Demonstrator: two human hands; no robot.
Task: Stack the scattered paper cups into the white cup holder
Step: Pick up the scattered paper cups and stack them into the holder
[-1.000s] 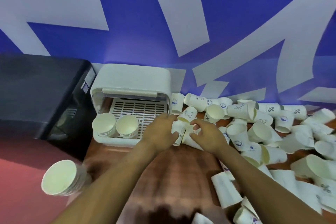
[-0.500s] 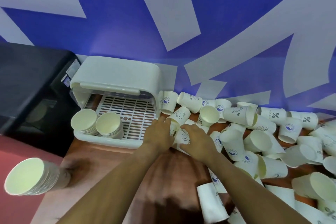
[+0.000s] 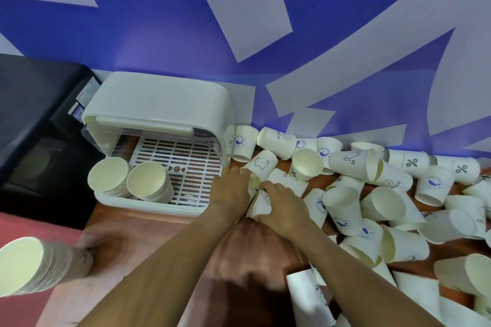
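Head view: both hands work the cups just right of the holder [image 3: 159, 103]. The right hand [image 3: 284, 207] curls round a lying cup [image 3: 261, 204]; the left hand [image 3: 232, 186] has its fingers hidden, cannot tell. Light, crushable paper, so hold the sides gently.

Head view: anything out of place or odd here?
Yes. A nested stack of cups lies on its side at the table's left edge, away from the white cup holder, which holds two stacks. Loose cups lie tipped everywhere on the right.
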